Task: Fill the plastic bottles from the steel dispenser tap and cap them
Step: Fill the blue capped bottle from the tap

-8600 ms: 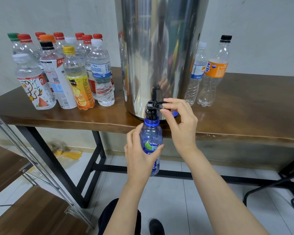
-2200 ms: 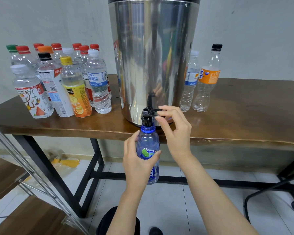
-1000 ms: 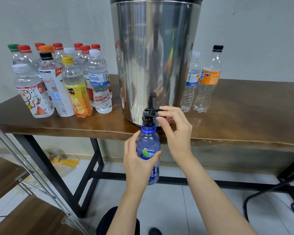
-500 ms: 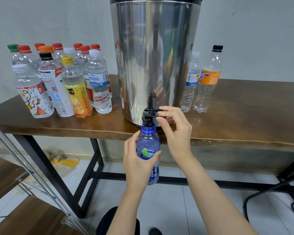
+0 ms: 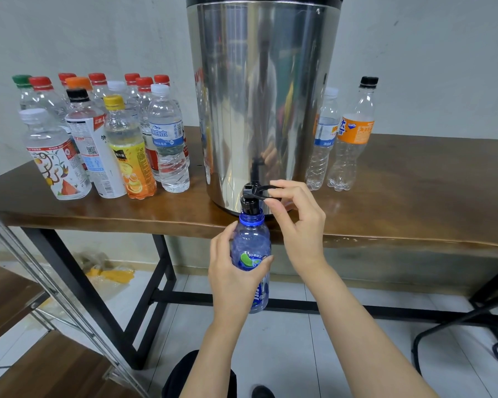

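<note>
The left hand [image 5: 236, 278] is wrapped round the blue bottle [image 5: 252, 254], holding it upright below the desk [image 5: 414, 196] edge, its open neck directly under the black tap [image 5: 250, 201] at the foot of the dispenser [image 5: 263, 96]. The right hand [image 5: 298, 216] pinches the tap lever [image 5: 263, 191] between thumb and forefinger; the lever points to 3 o'clock from the spout. How full the bottle is cannot be read. Bottle axis and spout line up vertically, so releasing the lever falls to the right hand and lowering the bottle to the left. No loose cap shows. Capped bottles [image 5: 104, 139] cluster at 9 o'clock of the dispenser; two bottles [image 5: 339, 139] stand at 3 o'clock.
</note>
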